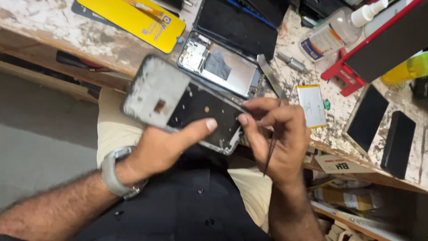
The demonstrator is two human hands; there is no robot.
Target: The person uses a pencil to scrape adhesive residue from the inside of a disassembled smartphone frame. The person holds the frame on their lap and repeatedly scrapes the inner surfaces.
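My left hand [162, 145] grips an opened phone frame [178, 105], grey at one end and dark inside, with the thumb lying across its inner face. My right hand [276, 134] pinches the frame's right edge with fingertips while a thin dark pair of tweezers [269, 154] runs down through its palm. A grey watch sits on my left wrist. The frame hangs tilted over my lap, in front of the bench edge.
On the worn bench [44, 22] lie another opened phone body [220, 62], a dark screen panel [238, 24], a yellow package [133, 18], a white battery [312, 105], a clear liquid bottle [334, 31], a red stand [356, 62] and two dark phones [379, 125].
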